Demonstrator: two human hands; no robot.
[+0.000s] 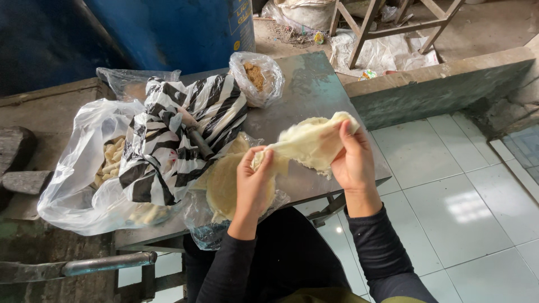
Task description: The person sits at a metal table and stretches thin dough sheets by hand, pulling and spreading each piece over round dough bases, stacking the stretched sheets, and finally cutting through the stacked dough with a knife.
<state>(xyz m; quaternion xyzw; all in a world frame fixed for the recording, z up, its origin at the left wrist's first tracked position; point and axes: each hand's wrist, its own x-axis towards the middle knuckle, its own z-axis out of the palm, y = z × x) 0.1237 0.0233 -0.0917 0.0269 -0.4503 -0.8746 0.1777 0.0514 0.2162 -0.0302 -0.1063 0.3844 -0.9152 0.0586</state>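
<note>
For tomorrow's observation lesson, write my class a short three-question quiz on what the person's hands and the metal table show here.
1. True or false: both hands grip the same pale dough sheet.
2. Which bag lies nearest the left hand? A) black-and-white striped bag B) small clear bag of brown filling
3. What lies under the left hand on the table?

Key: 1 true; the right hand holds its other end. 2 A, the striped bag; the filling bag lies farther back. 3 A stack of round wrappers.

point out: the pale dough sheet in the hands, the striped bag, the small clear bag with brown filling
pale dough sheet (311,143), head view, middle of the stretched sheet between both hands
striped bag (168,132), head view, black-and-white plastic near its centre
small clear bag (268,84), head view, clear plastic side, right of the brown filling
</note>
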